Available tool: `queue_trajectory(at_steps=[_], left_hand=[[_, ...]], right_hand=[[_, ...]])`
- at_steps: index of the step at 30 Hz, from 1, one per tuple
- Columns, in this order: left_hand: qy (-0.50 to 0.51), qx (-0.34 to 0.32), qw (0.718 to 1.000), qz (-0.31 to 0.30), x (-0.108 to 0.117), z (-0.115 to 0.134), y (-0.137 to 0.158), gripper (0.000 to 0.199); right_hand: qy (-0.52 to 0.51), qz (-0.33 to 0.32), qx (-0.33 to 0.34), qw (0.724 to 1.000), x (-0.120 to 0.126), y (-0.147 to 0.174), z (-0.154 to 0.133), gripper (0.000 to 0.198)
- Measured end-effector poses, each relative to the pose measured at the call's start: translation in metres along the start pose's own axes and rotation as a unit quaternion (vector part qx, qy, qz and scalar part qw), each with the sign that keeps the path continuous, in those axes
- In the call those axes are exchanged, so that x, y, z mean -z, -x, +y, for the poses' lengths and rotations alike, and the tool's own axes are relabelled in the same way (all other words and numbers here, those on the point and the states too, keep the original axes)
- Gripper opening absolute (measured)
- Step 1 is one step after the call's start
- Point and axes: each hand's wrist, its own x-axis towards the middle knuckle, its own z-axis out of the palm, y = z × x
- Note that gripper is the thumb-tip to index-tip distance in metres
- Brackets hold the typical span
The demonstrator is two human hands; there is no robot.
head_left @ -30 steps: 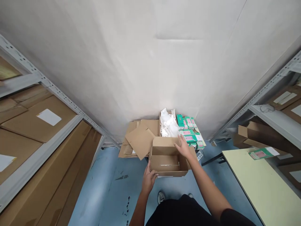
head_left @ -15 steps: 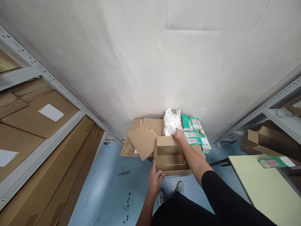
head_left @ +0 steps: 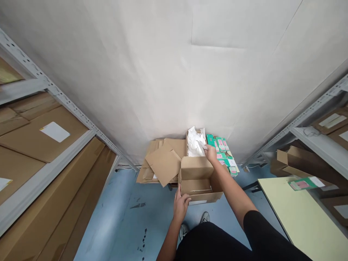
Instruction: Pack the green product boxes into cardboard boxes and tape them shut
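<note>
An open cardboard box (head_left: 196,185) sits at the near edge of the low table, its inside bare. My left hand (head_left: 181,203) is closed on the box's left front corner, with the thumb along the near wall. Beyond the box, my right hand (head_left: 211,153) pinches a piece of white packing paper (head_left: 202,145). That paper reaches toward a second carton filled with crumpled white paper (head_left: 195,139). Whether the pinched piece is separate from the heap is hard to see.
Flattened cardboard sheets (head_left: 164,165) lie left of the box. Several green-and-pink small boxes (head_left: 221,144) stand to the right. A pale yellow table (head_left: 292,203) carries another green box (head_left: 302,183). Shelves with large cartons (head_left: 51,134) flank both sides; a grey wall (head_left: 163,72) closes the back.
My right hand has drawn slightly back and right from the paper heap, with paper in its fingers. The open box now shows more of its inside. The view has shifted slightly.
</note>
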Motion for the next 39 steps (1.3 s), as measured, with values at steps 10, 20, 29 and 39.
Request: queue_trajectory(at_steps=[10, 20, 29, 39], left_hand=[[0.014, -0.019, 1.0, -0.015, 0.006, 0.004, -0.002, 0.015], [0.014, -0.069, 0.997, -0.027, -0.006, 0.045, 0.008, 0.019], [0.017, -0.142, 0.987, -0.074, -0.111, 0.153, 0.002, 0.016], [0.059, -0.27, 0.933, -0.231, -0.284, 0.302, 0.017, 0.014]], right_hand=[[-0.066, -0.165, -0.031, 0.984, -0.032, 0.191, 0.021, 0.068], [-0.133, -0.052, -0.016, 0.99, 0.021, 0.225, 0.056, 0.08], [-0.132, 0.057, -0.088, 0.986, 0.116, 0.293, 0.188, 0.077], [-0.081, 0.166, -0.286, 0.94, 0.212, 0.447, 0.373, 0.067]])
